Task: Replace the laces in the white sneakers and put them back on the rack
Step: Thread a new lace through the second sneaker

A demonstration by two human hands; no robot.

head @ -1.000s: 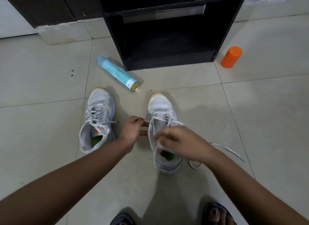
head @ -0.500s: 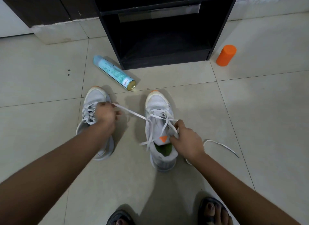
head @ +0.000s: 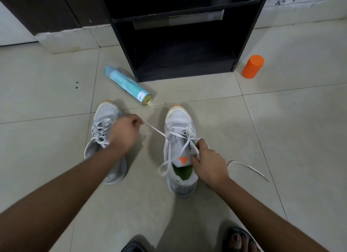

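Two white sneakers stand on the tiled floor, toes pointing at the rack. The right sneaker (head: 179, 120) has a loose white lace (head: 155, 130) threaded through its upper eyelets. My left hand (head: 124, 132) is shut on one end of that lace and holds it taut out to the left, above the left sneaker (head: 105, 113), which is laced. My right hand (head: 208, 163) grips the right sneaker's collar and the lace near the orange tongue tab. The lace's other end (head: 247, 167) trails on the floor to the right.
The black shoe rack (head: 244, 38) stands straight ahead, its lower shelf dark. A light blue spray can (head: 127, 84) lies on the floor left of the rack. An orange cap (head: 252, 66) stands to its right. My sandalled feet (head: 238, 240) show at the bottom edge.
My left hand has drawn the lace out leftward from beside the right sneaker to above the left sneaker. My right hand shifted from over the tongue to the sneaker's right collar.
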